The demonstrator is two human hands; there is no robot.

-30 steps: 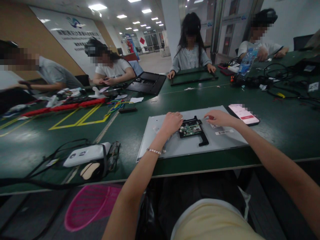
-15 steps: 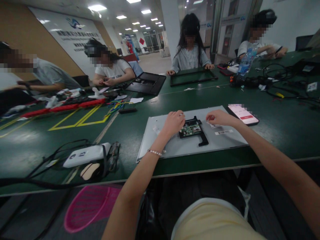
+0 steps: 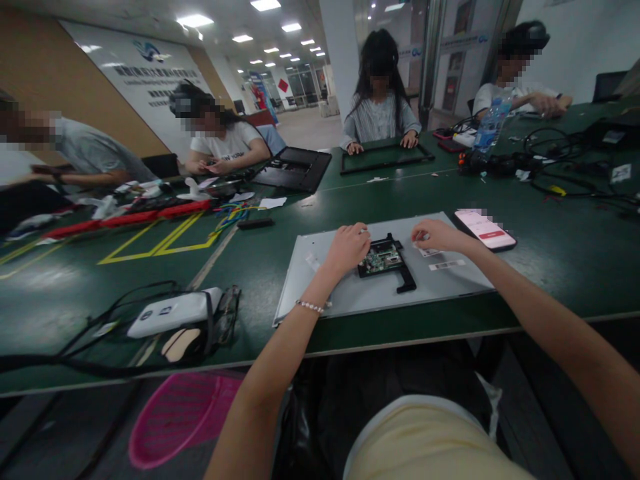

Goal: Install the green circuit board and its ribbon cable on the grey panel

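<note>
A grey metal panel point(image 3: 350, 297) lies flat on the green table in front of me. A small green circuit board in a black bracket point(image 3: 386, 259) sits on its middle. My left hand point(image 3: 349, 247) is curled with its fingers closed at the board's left edge, and what they pinch is hidden. My right hand point(image 3: 434, 235) rests on the panel just right of the bracket, fingers pinched together over a small white label point(image 3: 429, 252). A second barcode label point(image 3: 447, 265) lies on the panel below my right wrist.
A lit phone point(image 3: 484, 229) lies right of the panel. A white device with black cables point(image 3: 173, 310) is at my left, a pink basket point(image 3: 177, 417) below the table edge. Several people work across the table, one with a black frame point(image 3: 384, 158). Cables and a bottle point(image 3: 489, 123) crowd the far right.
My right hand's fingers have drawn in from a point to a pinch near the label. My left hand has barely moved. The person opposite has slid both hands inward along the frame.
</note>
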